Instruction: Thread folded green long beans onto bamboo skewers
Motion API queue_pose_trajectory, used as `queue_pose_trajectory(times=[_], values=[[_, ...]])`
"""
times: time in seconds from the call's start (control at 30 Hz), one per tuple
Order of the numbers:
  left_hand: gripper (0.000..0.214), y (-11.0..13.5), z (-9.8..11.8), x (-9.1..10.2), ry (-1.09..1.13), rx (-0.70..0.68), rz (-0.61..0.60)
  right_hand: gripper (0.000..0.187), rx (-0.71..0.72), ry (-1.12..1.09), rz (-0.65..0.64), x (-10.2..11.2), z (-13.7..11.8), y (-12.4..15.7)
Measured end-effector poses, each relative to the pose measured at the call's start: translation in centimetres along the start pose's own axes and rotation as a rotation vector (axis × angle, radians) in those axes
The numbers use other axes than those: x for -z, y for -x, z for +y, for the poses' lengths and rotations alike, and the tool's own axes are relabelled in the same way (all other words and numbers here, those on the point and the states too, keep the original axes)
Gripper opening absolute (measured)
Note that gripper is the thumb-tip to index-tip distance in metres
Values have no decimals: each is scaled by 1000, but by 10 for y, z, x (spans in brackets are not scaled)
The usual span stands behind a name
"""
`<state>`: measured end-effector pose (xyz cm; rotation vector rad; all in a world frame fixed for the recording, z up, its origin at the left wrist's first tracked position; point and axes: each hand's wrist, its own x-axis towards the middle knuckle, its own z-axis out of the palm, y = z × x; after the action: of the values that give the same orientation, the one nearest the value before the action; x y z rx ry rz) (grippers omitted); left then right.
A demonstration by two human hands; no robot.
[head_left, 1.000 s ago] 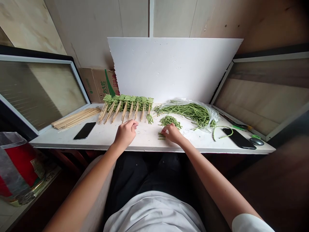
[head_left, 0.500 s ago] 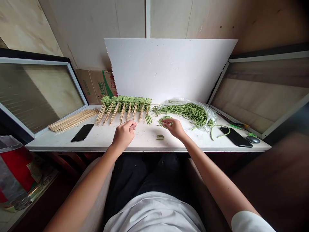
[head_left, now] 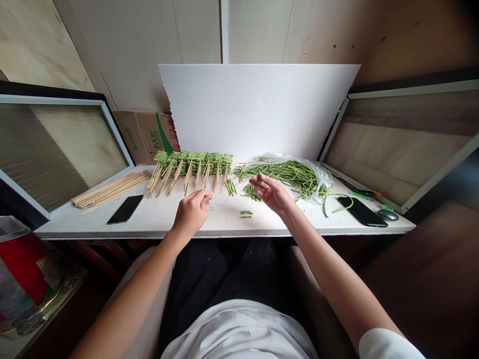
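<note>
L hand (head_left: 192, 210) grip narrow, contents can't tell; R hand (head_left: 276, 193) pinches bean pc (head_left: 259, 176) nr cut beans (head_left: 250, 192), above table (head_left: 219, 222).

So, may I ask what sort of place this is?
Probably a small food-preparation corner, home or shop unclear: the white table holds green bean skewers, wooden sticks and long beans partly in a clear bag.

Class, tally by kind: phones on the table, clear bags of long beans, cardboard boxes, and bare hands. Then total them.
Phones: 2
Bag of long beans: 1
Cardboard box: 1
Hands: left hand, right hand: 2
Total: 6
</note>
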<state>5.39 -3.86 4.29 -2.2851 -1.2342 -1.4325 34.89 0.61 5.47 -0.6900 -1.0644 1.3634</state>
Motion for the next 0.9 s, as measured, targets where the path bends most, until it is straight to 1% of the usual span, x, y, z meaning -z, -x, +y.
queue_pose_trajectory(times=[0.2, 0.43, 0.7, 0.9], values=[[20, 1, 0, -1, -2, 10, -10, 32, -22, 9, 13, -7, 0, 3], [21, 1, -3, -2, -4, 8, -9, 29, -31, -20, 7, -5, 2, 1], [22, 2, -4, -2, 3, 4, -14, 32, -15, 12, 13, -3, 5, -1], [23, 1, -4, -2, -2, 8, -24, 30, -23, 10, 17, -4, 4, 0]])
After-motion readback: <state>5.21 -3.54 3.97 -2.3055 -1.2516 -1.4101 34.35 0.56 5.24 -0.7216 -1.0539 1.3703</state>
